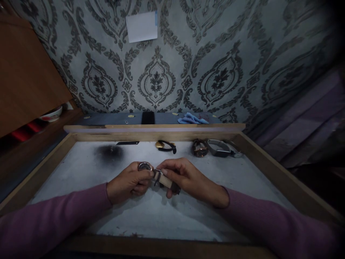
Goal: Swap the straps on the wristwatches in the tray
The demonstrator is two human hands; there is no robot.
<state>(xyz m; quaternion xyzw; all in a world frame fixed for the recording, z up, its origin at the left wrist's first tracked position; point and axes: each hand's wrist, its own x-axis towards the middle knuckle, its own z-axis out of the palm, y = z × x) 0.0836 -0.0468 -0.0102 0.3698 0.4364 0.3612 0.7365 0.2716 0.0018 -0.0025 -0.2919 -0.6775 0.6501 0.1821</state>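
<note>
Near the middle of the white tray surface, my left hand point(132, 181) grips the round metal case of a watch point(145, 166), its thumb lying along the case's lower edge. Just right of it, my right hand point(185, 177) pinches the watch's strap point(165, 180), which shows a pale inner side and dark edges. Thumb and forefinger of that hand meet close to where strap and case come together. Some fingers of my right hand are hidden behind the strap. Both hands are closed and nearly touching.
Along the back of the wooden-framed tray point(172, 136) lie a thin black strip point(127, 143), a gold watch with black strap point(165, 145), a brown-gold watch point(199, 148) and a silver-and-black watch point(219, 148). A blue cloth point(192, 118) and black object point(148, 118) rest behind the frame.
</note>
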